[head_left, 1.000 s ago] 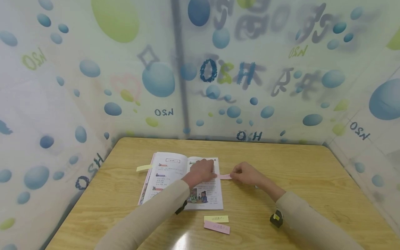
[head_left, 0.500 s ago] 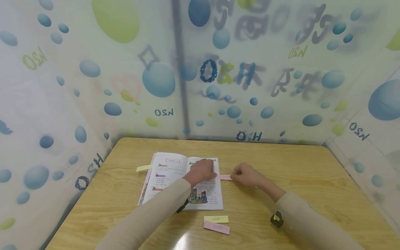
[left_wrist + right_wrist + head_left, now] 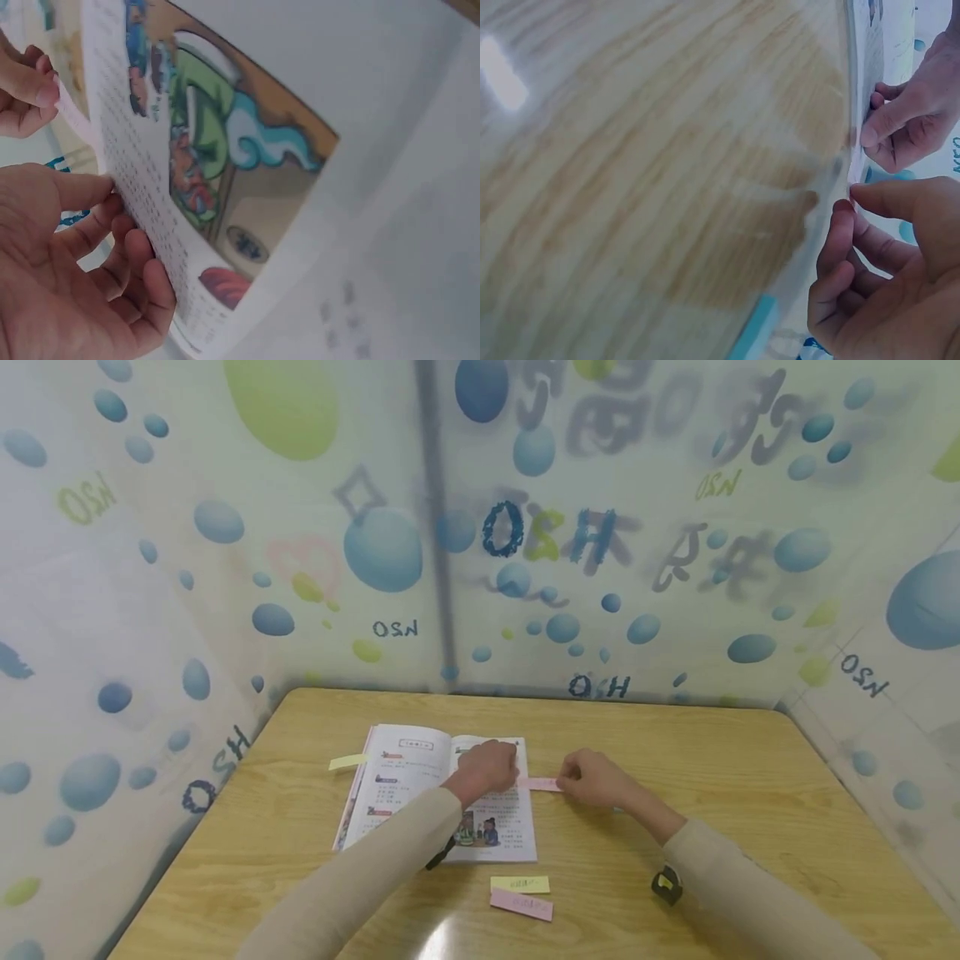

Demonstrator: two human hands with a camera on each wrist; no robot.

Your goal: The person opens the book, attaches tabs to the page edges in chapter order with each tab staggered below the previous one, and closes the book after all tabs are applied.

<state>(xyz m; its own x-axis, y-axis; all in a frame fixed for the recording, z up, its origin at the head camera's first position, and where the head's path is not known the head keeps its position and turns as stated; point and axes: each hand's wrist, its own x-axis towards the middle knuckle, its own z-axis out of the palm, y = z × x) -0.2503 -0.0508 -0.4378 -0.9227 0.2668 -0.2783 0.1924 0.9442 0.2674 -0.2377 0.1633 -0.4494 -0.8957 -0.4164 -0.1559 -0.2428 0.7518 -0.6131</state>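
Observation:
An open book (image 3: 491,852) lies on the table, with printed text and a coloured picture on its right page. My left hand (image 3: 487,770) is over that page, fingers curled. In the left wrist view, the left thumb and index finger (image 3: 88,232) meet at the page edge, by the end of a pink sticky strip (image 3: 542,784). This strip juts out past the book's right side. My right hand (image 3: 596,778) pinches its outer end between thumb and index finger, as the right wrist view (image 3: 900,255) also shows.
A yellow strip (image 3: 347,762) sticks out from the book's left edge. Before the book lie another yellow strip (image 3: 519,884) and a pink one (image 3: 521,905), both with writing. A teal piece (image 3: 754,330) is near my right hand. A patterned wall (image 3: 637,568) stands behind the table.
My right hand has shifted very slightly to the right with the strip's end. The left thumb has drawn back a little from the page edge. The book and loose strips stay put.

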